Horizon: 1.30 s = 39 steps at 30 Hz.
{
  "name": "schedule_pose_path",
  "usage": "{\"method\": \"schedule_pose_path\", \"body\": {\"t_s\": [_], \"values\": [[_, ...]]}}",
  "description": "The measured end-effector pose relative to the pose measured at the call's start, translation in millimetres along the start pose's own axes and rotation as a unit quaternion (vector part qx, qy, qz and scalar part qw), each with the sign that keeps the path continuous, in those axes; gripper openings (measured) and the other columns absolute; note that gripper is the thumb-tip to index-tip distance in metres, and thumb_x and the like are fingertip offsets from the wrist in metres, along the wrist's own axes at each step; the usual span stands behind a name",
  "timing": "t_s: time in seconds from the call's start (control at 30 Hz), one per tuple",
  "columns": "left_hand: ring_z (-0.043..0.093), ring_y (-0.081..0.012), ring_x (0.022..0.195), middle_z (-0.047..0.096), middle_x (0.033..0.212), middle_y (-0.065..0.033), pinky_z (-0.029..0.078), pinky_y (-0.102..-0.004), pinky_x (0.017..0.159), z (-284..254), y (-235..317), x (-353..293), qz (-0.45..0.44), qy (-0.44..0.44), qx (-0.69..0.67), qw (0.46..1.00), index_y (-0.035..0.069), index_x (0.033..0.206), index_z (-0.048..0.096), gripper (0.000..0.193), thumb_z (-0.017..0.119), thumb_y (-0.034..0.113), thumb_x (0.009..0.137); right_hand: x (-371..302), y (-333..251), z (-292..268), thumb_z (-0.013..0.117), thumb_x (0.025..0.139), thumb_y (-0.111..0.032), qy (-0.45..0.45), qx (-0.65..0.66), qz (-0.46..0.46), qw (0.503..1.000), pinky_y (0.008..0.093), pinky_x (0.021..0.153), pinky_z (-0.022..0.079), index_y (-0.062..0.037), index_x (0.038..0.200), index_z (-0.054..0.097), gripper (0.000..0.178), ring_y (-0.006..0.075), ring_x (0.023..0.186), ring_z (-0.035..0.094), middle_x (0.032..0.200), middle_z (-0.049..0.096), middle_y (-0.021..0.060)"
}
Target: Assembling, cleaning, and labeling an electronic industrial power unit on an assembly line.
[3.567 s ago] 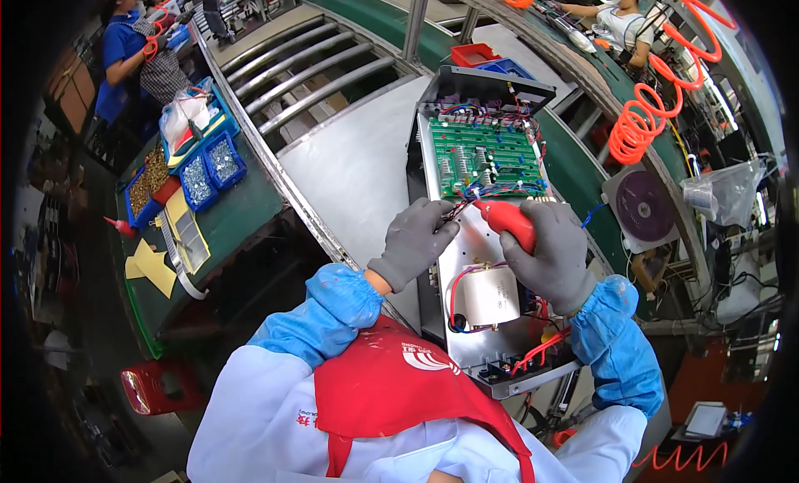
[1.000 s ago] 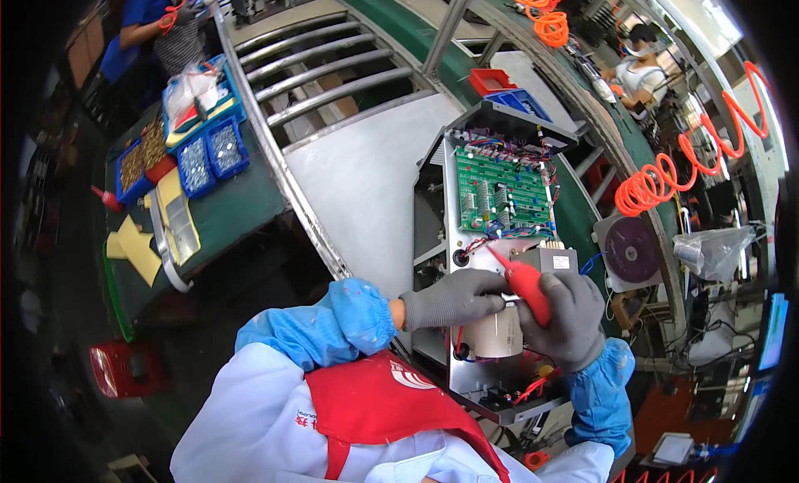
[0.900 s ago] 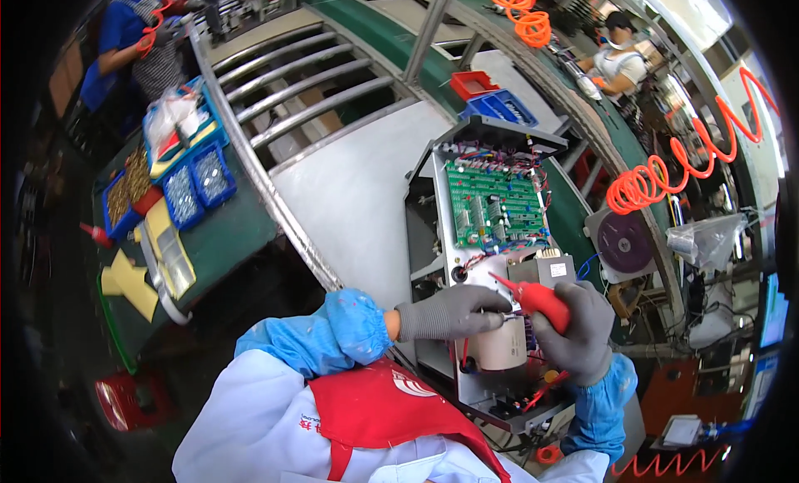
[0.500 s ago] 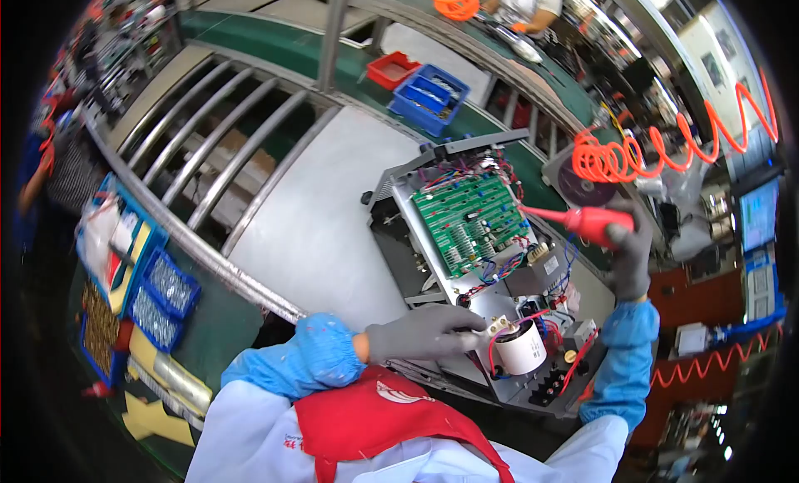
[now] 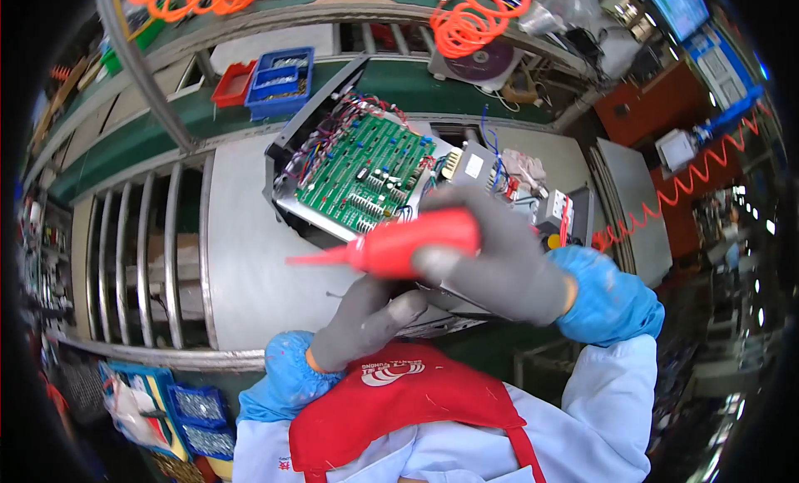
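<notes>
A red squeeze bottle [image 5: 416,240] with a thin pointed nozzle is gripped in my gray-gloved right hand [image 5: 508,262], its nozzle pointing left. Below it, my gray-gloved left hand [image 5: 358,321] is at the near edge of the open metal unit, thumb apart from the fingers, whose tips are partly hidden. A small dark thin thing beside that hand is too small to name. The unit carries a green circuit board [image 5: 366,171], bundles of colored wires and a gray boxed transformer [image 5: 474,167]. My right hand and the bottle cover its near middle, so the white cylinder there is hidden.
The unit lies on a pale work surface [image 5: 241,267] beside metal rollers [image 5: 173,258]. Behind it are a blue bin [image 5: 281,84] and a red bin [image 5: 234,84]. Orange coiled hoses [image 5: 474,25] hang at the back. Blue trays of small parts [image 5: 200,406] stand at lower left.
My view has turned right, so the unit appears farther left. The right hand has brought the red bottle down and left, over the unit's near side. My left hand has drawn back from the white cylinder.
</notes>
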<state>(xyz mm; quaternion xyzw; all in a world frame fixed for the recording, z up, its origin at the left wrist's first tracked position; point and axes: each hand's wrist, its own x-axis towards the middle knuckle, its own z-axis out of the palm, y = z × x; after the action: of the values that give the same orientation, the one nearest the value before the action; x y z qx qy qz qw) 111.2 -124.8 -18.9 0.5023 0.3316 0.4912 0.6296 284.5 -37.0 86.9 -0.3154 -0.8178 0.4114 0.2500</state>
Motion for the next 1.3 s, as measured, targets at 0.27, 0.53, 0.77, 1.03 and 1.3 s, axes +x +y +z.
{"method": "schedule_pose_path", "body": {"t_s": [0.27,0.53,0.77,1.03,1.3], "values": [[0.055,-0.0191,0.11,0.057,0.122,-0.0103,0.045,-0.0354,0.095,-26,-20,-47,-0.1,-0.019,-0.074,0.992,-0.001,0.136,0.045,0.057,0.06,0.036,0.095,-38,10,75,0.061,0.091,-0.044,-0.038,-0.136,0.095,0.985,0.0453,0.073,0.053,-0.0019,0.114,0.055,0.048,0.0366,0.084,0.067,0.094,0.064,0.0197],[0.056,-0.0111,0.075,0.06,0.092,-0.0063,0.046,-0.0264,0.066,-73,-9,-72,-0.176,0.092,-0.039,0.979,-0.002,0.12,0.055,0.043,0.054,0.032,0.094,-11,40,145,0.058,0.094,-0.039,-0.043,0.119,0.236,0.963,0.036,0.066,0.05,0.0034,0.098,0.059,0.042,0.021,0.074,0.063,0.081,0.061,0.0165],[0.049,-0.0079,0.059,0.056,0.072,-0.0023,0.039,-0.0231,0.05,-95,-3,-58,-0.199,0.157,-0.009,0.967,-0.001,0.104,0.064,0.043,0.059,0.038,0.086,4,35,171,0.052,0.098,-0.039,0.009,0.25,0.333,0.909,0.0314,0.058,0.047,0.0014,0.096,0.055,0.04,0.0146,0.063,0.056,0.076,0.056,0.0095],[0.049,-0.0075,0.057,0.054,0.069,-0.0014,0.038,-0.0229,0.049,-104,-10,-44,-0.218,0.177,-0.019,0.96,0.0,0.103,0.064,0.045,0.061,0.041,0.084,21,43,164,0.048,0.099,-0.044,-0.018,0.249,0.349,0.903,0.0278,0.056,0.044,0.0023,0.107,0.054,0.047,0.0126,0.061,0.054,0.079,0.057,0.0083],[0.046,-0.0068,0.054,0.052,0.066,-0.0005,0.034,-0.0227,0.047,-108,-9,-38,-0.199,0.174,-0.028,0.964,0.0,0.101,0.063,0.044,0.061,0.041,0.084,25,43,167,0.048,0.1,-0.042,0.003,0.248,0.358,0.9,0.0275,0.056,0.044,0.003,0.108,0.054,0.046,0.0121,0.061,0.054,0.078,0.057,0.0083]]}}
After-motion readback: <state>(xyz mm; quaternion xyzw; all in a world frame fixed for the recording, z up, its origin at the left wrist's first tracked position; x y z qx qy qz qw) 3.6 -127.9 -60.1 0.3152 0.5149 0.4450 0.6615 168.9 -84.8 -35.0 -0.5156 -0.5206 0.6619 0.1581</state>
